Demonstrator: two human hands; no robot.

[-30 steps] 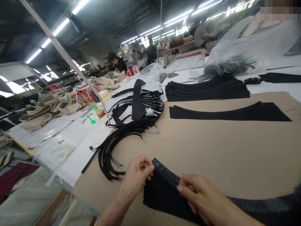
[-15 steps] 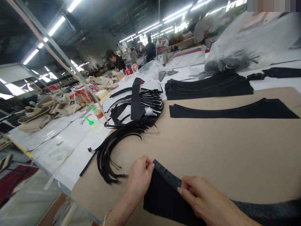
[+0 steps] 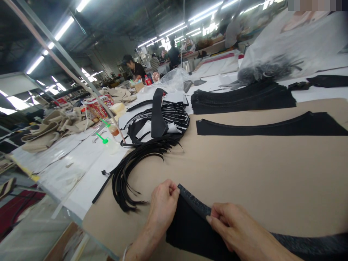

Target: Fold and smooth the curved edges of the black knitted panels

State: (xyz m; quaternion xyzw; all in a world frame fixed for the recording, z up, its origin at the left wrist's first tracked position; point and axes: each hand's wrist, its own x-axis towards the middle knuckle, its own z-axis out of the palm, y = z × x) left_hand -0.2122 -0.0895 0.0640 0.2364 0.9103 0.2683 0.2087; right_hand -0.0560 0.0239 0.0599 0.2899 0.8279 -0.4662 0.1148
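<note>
A black fabric piece (image 3: 187, 228) lies at the near edge of the brown cardboard sheet (image 3: 244, 170). Its top edge is folded over into a narrow strip. My left hand (image 3: 163, 206) pinches the left end of that folded edge with closed fingers. My right hand (image 3: 236, 228) pinches the same edge a short way to the right, fingers closed on the fabric. Beyond the hands, a long curved black fabric piece (image 3: 272, 127) lies flat on the cardboard. A stack of similar black pieces (image 3: 241, 98) sits farther back.
A bundle of thin curved black strips (image 3: 130, 166) lies left of my hands, with striped cut pieces (image 3: 168, 119) behind it. Glue bottles with green caps (image 3: 108, 139), beige fabric (image 3: 51, 127) and a slanted metal pole (image 3: 67, 61) are at left. Other people work at far tables.
Both hands kept their pinch on the folded edge and barely shifted. The view tilted slightly.
</note>
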